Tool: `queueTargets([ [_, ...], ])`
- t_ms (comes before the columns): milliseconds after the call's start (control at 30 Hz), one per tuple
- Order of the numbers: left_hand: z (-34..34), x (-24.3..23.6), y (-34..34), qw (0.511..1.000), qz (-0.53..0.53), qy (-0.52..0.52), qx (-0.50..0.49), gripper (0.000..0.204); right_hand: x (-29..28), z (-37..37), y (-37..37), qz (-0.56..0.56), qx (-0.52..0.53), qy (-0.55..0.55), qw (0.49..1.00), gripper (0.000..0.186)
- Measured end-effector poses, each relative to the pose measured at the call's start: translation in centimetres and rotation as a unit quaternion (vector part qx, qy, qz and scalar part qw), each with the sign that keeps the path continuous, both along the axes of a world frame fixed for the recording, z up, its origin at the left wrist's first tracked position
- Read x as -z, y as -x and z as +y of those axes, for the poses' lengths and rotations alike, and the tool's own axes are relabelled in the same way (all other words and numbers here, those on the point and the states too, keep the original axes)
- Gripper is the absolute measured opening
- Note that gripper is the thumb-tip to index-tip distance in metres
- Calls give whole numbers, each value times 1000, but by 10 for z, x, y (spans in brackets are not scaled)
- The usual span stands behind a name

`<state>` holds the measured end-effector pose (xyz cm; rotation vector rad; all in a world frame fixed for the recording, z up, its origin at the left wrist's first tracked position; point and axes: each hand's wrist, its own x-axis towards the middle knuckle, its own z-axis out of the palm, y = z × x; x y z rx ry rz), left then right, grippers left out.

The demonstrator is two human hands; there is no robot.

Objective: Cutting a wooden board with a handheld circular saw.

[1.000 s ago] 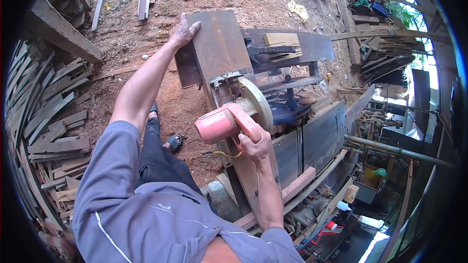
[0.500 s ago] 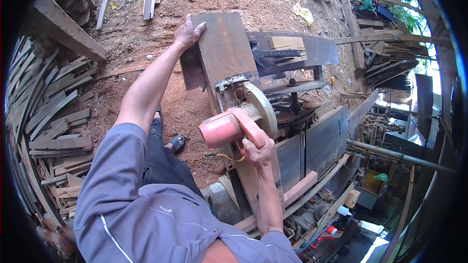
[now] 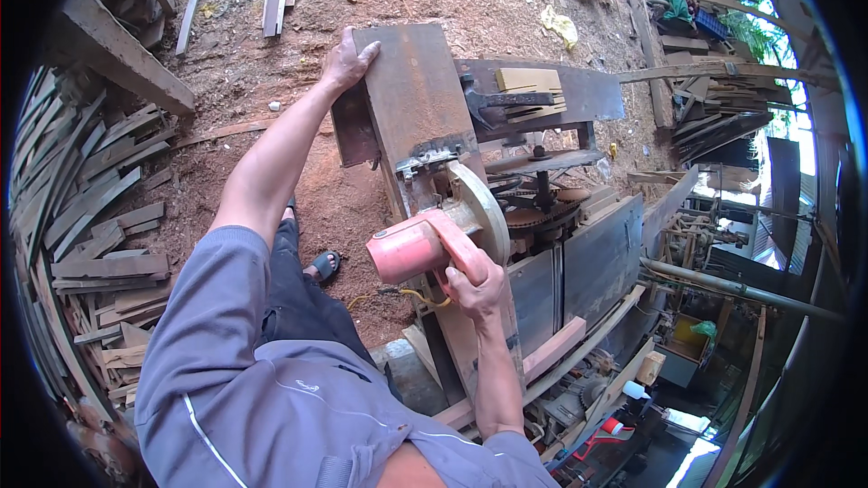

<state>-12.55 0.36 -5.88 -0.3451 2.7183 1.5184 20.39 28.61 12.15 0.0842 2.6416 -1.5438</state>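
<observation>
My right hand is closed around the rear handle of a circular saw with a red motor housing and a pale round blade guard. The saw sits on the near part of a broad wooden board, which has a streak of sawdust along its top. At the board's far left corner, my left hand grips the edge, thumb on top and the other fingers mostly hidden down the side. The guard hides the saw's blade. A yellow cord trails out below the saw.
Right of the board stands a machine bench with dark panels and toothed discs. A hammer rests beside light wood pieces on a dark plank. Scrap wood is piled at left; sawdust covers the ground.
</observation>
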Motion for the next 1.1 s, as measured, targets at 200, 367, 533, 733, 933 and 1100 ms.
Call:
queueTargets([
  [200, 0, -3, -2, 1000, -9, 12, 10, 80, 6, 5, 1, -3, -9, -5, 1000, 18],
  [367, 0, -7, -4, 1000, -15, 1, 13, 84, 5, 2, 4, 15, -15, -1, 1000, 19],
  [533, 1, -7, -3, 1000, -21, 4, 15, 89, 6, 0, 5, 13, -4, -1, 1000, 19],
  [733, 2, -3, -3, 1000, -12, 3, 13, 88, 9, 0, 5, 6, 9, 0, 1000, 19],
  [933, -3, 9, 2, 1000, 12, 2, 11, 86, 9, -2, 5, 33, 3, -10, 999, 19],
  [1100, -2, 9, 4, 1000, 12, 12, 11, 84, 6, -2, 3, 48, 4, -20, 999, 20],
])
